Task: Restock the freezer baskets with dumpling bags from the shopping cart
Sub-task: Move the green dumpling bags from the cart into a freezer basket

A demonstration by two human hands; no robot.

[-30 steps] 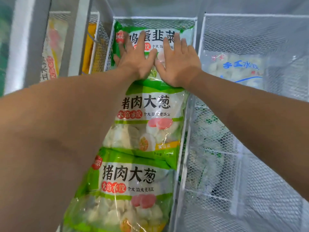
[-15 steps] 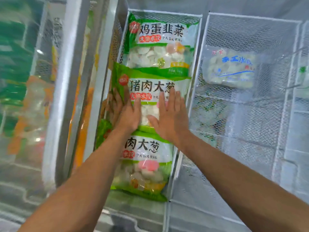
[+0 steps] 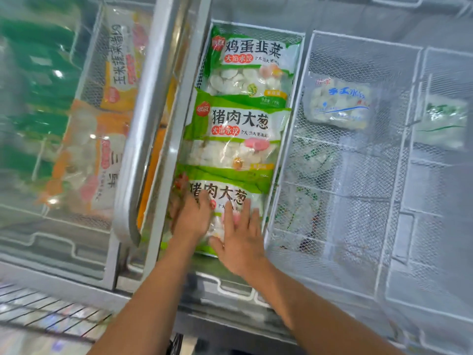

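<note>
- Two flat palms, left hand (image 3: 190, 217) and right hand (image 3: 240, 242), fingers straight, press the nearest dumpling bag (image 3: 222, 201), likely to seat it level.
- Beyond this bag, two more bags (image 3: 240, 129) overlap like shingles, filling the wire basket (image 3: 294, 119).
- Right of this bag, a neighbouring basket (image 3: 363, 226) sits mostly bare, likely next for restocking.

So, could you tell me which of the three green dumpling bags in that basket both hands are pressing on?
The nearest green bag, lowest of the three: left hand and right hand lie flat on it.

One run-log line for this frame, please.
left hand flat | right hand flat | both press nearest green dumpling bag | white mesh basket
</note>
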